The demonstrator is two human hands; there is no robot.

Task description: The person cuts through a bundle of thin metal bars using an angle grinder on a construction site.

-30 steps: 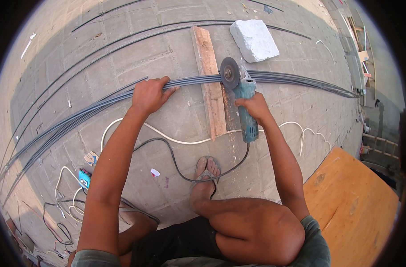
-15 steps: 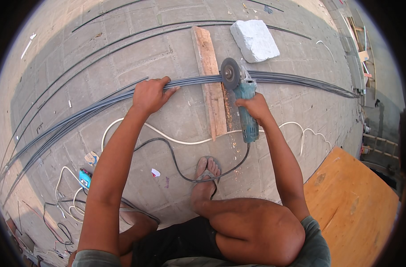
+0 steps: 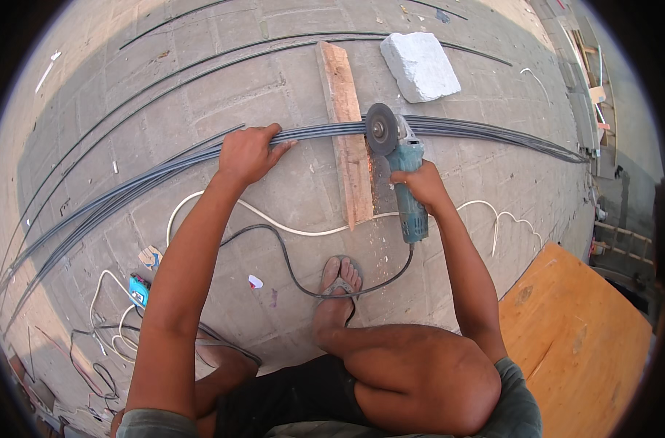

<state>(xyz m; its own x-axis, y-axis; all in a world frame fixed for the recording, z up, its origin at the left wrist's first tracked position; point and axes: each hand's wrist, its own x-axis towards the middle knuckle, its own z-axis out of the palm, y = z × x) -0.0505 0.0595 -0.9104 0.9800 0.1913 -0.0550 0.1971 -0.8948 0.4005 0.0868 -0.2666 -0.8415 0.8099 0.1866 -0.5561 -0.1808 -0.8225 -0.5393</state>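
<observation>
My right hand grips the teal body of an angle grinder. Its grey disc stands at the bundle of steel rods, just right of a wooden plank; a few sparks fall beside the plank. The rods lie across the plank's upper part. Left of the plank, my left hand is closed around the bundle, its thumb pointing right along the rods. From the grinder's lower end a black cord runs in a curve past my sandalled foot.
A whitish block lies beyond the grinder. Loose rods stretch across the far paving. A white cable crosses the ground under the plank. A blue tape measure sits at left, a plywood sheet at lower right.
The grinder and my right hand have shifted slightly right and toward me, and fewer sparks show. My left hand remains on the rods.
</observation>
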